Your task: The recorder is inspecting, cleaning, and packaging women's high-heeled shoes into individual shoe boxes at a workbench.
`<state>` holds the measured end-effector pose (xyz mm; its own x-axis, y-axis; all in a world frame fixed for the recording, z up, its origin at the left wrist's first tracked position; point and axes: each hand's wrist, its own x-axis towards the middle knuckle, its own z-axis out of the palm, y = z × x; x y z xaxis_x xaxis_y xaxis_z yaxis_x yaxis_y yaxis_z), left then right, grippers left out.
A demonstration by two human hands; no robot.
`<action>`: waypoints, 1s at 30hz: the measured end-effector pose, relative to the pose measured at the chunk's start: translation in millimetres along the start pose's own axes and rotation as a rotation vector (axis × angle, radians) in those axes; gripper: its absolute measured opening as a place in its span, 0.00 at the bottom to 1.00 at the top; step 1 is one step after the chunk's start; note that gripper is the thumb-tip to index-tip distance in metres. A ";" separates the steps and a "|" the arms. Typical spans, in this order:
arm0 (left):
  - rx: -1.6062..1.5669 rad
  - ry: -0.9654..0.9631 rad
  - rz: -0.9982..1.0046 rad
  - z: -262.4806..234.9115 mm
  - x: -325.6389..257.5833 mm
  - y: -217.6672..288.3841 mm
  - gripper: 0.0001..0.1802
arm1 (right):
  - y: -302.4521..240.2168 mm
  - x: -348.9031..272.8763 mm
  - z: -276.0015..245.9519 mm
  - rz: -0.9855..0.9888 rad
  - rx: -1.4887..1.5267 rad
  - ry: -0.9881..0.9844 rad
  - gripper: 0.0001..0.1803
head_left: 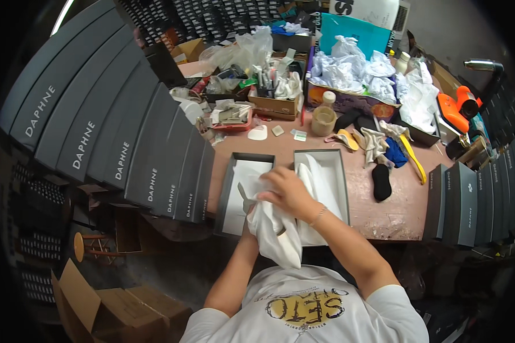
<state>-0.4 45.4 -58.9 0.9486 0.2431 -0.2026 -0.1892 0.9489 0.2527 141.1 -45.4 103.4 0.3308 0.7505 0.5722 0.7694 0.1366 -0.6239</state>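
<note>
Both my hands hold a bundle of white tissue paper (277, 237) in front of my chest, at the near edge of the table. My right hand (289, 191) presses on top of the bundle. My left hand (250, 220) grips it from below and is mostly hidden by the paper; something seems wrapped inside, but I cannot tell what. Just beyond lie an open grey box (340, 171) lined with white paper and its grey lid (229, 183), side by side.
Stacks of dark grey shoe boxes stand at the left (149, 154) and at the right (469, 206). Further back on the pink table (395, 211) lie a cardboard tray of small items (274, 103), crumpled white paper (349, 71), a yellow shoehorn (412, 157), black insoles (381, 182) and an orange tool (458, 108).
</note>
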 end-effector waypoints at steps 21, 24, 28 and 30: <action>0.285 0.208 0.518 78.9 5.4 40.2 0.20 | -29.4 -94.5 -41.6 0.396 0.243 -0.322 0.22; 0.452 0.122 0.630 131.6 29.3 62.9 0.17 | -35.3 -90.8 -60.2 0.494 0.259 -0.081 0.22; 0.489 0.221 0.589 205.7 37.4 128.8 0.23 | -20.5 -88.7 -85.0 0.388 -0.045 -0.499 0.19; 0.449 0.175 0.650 207.5 64.2 142.1 0.22 | -10.5 -95.1 -80.1 0.379 -0.070 -0.525 0.27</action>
<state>86.2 154.0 160.3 0.6235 0.7816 -0.0203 -0.5343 0.4448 0.7188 145.4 -170.0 98.2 0.2888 0.9570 -0.0279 0.6917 -0.2288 -0.6850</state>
